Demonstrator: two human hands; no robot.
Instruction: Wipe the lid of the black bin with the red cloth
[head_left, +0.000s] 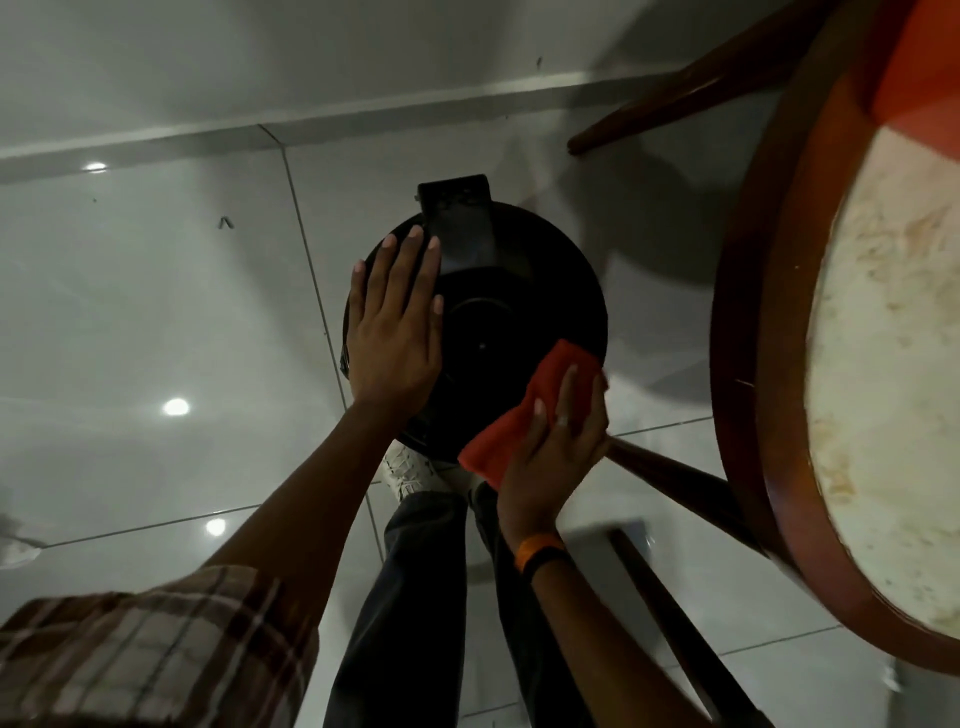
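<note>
The round black bin lid (498, 322) sits straight below me on the white tiled floor, its hinge bracket (457, 218) at the far side. My left hand (395, 322) lies flat, fingers spread, on the lid's left half. My right hand (550, 447) presses a folded red cloth (524, 410) against the lid's near right edge, fingers on top of the cloth. The near rim of the lid is hidden by the cloth and my hands.
A round wooden table (769, 364) with a pale worn top stands close on the right; its dark legs (675, 478) reach toward the bin. Something orange (919, 67) lies on it. My legs and a light shoe (410, 467) are just below the bin. A wall's skirting (156, 145) runs behind.
</note>
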